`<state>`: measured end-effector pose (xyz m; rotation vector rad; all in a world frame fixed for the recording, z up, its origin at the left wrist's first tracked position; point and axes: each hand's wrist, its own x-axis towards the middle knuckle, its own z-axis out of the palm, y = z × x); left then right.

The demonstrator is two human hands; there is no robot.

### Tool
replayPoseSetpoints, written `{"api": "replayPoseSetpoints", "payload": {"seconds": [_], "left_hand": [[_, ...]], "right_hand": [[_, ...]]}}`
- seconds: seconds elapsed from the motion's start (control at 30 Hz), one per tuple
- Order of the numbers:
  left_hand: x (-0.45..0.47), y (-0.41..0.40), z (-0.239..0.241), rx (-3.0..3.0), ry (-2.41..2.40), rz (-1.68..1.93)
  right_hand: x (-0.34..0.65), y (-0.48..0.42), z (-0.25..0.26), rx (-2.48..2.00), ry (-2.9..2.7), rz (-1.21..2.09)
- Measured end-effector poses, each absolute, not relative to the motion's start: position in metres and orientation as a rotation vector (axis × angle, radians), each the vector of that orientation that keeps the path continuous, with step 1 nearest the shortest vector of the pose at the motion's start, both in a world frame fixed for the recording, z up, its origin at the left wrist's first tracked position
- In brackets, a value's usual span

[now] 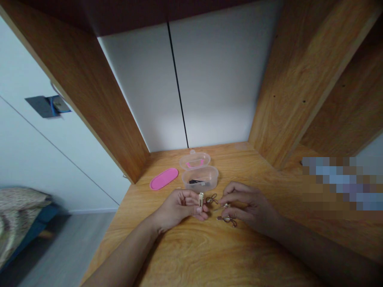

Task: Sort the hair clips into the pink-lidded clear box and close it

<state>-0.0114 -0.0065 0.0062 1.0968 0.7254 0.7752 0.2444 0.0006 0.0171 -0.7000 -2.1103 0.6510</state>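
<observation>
My left hand (183,207) is curled, pinching a small pale hair clip (201,199) upright between thumb and fingers. My right hand (250,206) rests on the wooden desk (191,255) with fingers bent, pinching a small metal clip (225,206) beside a brown bow clip (211,198). Another bow clip (229,220) lies under my right fingers. Just beyond the hands stands a clear oval plastic box (200,177) with dark clips inside.
A clear lid (194,160) lies behind the box, and a pink oval lid (164,178) lies to its left. Wooden side panels (89,87) flank the desk against a white back wall. A blurred patch is at the right. A bed corner (18,215) shows lower left.
</observation>
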Motion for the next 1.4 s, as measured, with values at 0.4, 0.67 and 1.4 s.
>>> {"api": "replayPoseSetpoints", "payload": {"seconds": [0.4, 0.67, 1.4], "left_hand": [[-0.013, -0.005, 0.003, 1.158, 0.665, 0.687], [-0.012, -0.006, 0.001, 1.203, 0.627, 0.621], [-0.01, -0.009, 0.005, 1.164, 0.734, 0.617]], "right_hand": [[0.239, -0.002, 0.006, -0.866, -1.964, 1.214], [0.237, -0.004, 0.007, -0.876, -2.053, 1.069], [0.243, -0.006, 0.01, -0.931, -2.218, 0.752]]}}
